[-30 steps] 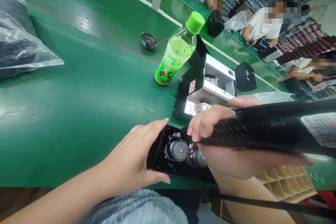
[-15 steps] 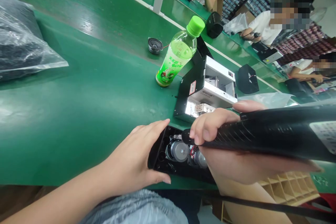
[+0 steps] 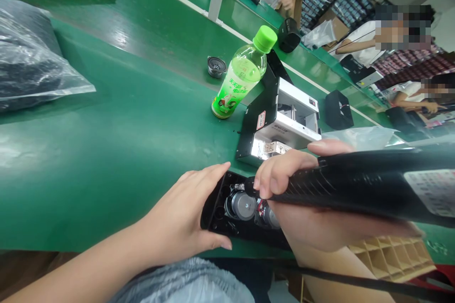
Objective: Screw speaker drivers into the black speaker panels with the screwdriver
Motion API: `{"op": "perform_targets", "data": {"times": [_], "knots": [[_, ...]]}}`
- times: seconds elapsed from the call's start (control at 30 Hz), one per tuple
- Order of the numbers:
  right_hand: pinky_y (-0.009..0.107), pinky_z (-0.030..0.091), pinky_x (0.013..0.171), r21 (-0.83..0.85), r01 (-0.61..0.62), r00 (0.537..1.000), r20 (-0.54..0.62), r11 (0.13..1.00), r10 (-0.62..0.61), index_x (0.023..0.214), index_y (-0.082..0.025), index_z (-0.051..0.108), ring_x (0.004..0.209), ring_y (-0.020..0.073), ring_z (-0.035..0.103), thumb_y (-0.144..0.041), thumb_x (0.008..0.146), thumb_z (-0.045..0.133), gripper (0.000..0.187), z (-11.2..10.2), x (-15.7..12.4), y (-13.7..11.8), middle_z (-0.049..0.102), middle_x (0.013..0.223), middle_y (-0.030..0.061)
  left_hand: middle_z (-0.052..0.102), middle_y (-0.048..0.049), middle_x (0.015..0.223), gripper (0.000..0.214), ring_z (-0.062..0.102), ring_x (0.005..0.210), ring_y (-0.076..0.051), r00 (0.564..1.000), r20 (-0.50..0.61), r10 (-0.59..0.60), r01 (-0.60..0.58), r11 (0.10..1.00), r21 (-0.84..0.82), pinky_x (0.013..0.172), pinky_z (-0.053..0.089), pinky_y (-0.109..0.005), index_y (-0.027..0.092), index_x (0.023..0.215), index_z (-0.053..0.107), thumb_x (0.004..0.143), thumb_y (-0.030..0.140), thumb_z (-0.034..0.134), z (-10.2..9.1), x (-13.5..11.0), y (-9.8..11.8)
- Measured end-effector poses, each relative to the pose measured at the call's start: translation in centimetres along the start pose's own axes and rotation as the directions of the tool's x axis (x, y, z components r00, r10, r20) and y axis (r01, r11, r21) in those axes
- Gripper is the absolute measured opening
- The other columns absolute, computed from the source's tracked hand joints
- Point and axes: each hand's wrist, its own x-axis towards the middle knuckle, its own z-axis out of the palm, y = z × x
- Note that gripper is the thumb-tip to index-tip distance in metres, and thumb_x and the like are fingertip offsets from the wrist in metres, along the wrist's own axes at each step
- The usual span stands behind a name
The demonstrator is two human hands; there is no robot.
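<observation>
In the head view, a long black speaker housing [image 3: 245, 236] lies open side up near the table's front edge. Two round speaker drivers [image 3: 244, 205] with grey magnets are seated in it. My left hand [image 3: 190, 210] clasps the housing's left end, thumb on the near side and fingers on the far side. An electric screwdriver [image 3: 359, 182], black with a white label, is gripped in my right hand [image 3: 302, 199]. Its tip reaches down beside the left driver's far edge; the screw there is too small to make out. My right hand hides the housing's right part.
Behind the housing stand a black-and-silver machine [image 3: 280, 123] and a green-capped bottle [image 3: 240, 75]. Beyond the bottle sits a loose speaker [image 3: 216, 66]. A plastic bag of black material [image 3: 31, 57] lies left. A wooden divided crate [image 3: 394, 258] is low right. Co-workers sit across the table.
The screwdriver's rear end has dipped slightly, its tip staying by the left driver. The loose speaker and a dark object at top left have shifted right. A co-worker's hands across the table have moved.
</observation>
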Motion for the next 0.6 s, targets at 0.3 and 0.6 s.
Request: {"op": "perform_targets", "data": {"times": [0.3, 0.6], "knots": [[0.033, 0.049, 0.040, 0.020, 0.054, 0.996, -0.076, 0.998, -0.053, 0.103, -0.030, 0.082, 0.038, 0.0180, 0.057, -0.084, 0.090, 0.067, 0.057, 1.5, 0.3, 2.3, 0.069, 0.058, -0.0029, 0.057, -0.0105, 0.169, 0.122, 0.062, 0.146, -0.041, 1.000, -0.012, -0.027, 0.027, 1.000, -0.001, 0.123, 0.050, -0.063, 0.041, 0.175, 0.023, 0.079, 0.072, 0.092, -0.4, 0.2, 0.5], [0.036, 0.051, 0.040, 0.047, -0.057, 0.996, -0.060, 0.997, 0.060, 0.094, -0.028, 0.075, 0.038, 0.0209, 0.058, -0.092, 0.083, 0.065, 0.066, 0.8, -0.2, 3.2, 0.068, 0.054, -0.0019, 0.056, -0.0171, 0.170, 0.119, 0.059, 0.151, -0.045, 0.988, 0.070, -0.137, 0.137, 0.991, 0.015, 0.125, 0.049, -0.069, 0.031, 0.170, 0.034, 0.075, 0.063, 0.098, -1.8, 1.0, 2.1]]}}
